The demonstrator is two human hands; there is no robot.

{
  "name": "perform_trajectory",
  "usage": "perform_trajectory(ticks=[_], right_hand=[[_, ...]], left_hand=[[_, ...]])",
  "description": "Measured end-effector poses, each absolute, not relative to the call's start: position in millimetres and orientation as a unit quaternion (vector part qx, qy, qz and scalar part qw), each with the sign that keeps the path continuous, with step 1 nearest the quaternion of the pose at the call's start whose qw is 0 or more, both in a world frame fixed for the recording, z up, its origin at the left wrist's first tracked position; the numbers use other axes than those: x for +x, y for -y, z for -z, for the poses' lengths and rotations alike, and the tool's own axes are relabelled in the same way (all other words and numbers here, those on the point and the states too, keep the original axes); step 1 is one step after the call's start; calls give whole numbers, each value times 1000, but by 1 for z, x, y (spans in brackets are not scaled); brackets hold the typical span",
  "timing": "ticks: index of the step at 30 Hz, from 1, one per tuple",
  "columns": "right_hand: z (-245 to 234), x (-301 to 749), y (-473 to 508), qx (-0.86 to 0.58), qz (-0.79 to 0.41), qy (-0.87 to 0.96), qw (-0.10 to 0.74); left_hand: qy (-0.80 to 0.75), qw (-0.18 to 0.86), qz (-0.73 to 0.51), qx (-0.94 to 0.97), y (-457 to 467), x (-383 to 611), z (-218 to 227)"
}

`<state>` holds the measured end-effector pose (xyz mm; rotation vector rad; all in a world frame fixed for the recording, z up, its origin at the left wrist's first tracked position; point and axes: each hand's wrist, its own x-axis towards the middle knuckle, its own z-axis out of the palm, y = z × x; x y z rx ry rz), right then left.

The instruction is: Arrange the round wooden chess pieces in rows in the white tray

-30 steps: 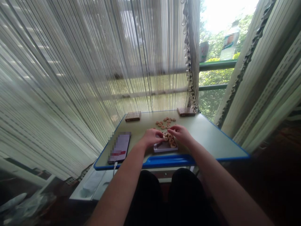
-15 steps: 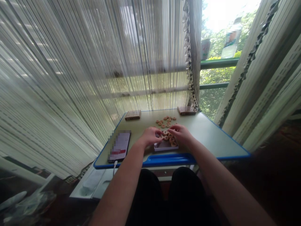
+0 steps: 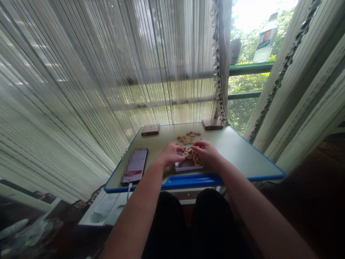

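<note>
A small white tray (image 3: 183, 166) lies near the front of a blue-edged table (image 3: 242, 154), with several round wooden game pieces (image 3: 193, 157) in it. My left hand (image 3: 170, 154) rests at the tray's left side, fingers curled towards the pieces; what its tips pinch is too small to make out. My right hand (image 3: 208, 153) sits at the tray's right side, fingers bent over the pieces and touching them. More loose wooden pieces (image 3: 188, 136) lie scattered further back on the table.
A phone (image 3: 134, 166) with a cable lies at the table's left front. Two brown flat boxes (image 3: 150, 130) (image 3: 212, 124) sit at the far edge. Striped curtains (image 3: 107, 72) hang behind; a bottle (image 3: 264, 39) and a cup (image 3: 235, 51) stand on the window rail.
Both hands stay at the tray, fingers shifting slightly among the pieces. The camera has tilted a little, so the table sits slightly higher in view.
</note>
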<state>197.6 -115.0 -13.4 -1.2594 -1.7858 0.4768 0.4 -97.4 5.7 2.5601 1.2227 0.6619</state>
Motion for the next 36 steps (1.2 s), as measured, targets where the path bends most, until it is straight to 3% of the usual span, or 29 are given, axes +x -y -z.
perform_trajectory(ticks=[8,15,20,36], right_hand=[[11,195,119,-462,-150,786,382],[-6,183,107,-449,-58,845,285],[-7,178,106,-443,-52,868,219],[-6,182,110,-456,-113,850,238]], left_hand=[[-430,132,-263,853,96,0,-8],[-522,30,-368,768,92,-2,-5],[-546,1,-365,754,87,-3,2],[-523,-24,-327,787,91,1,0]])
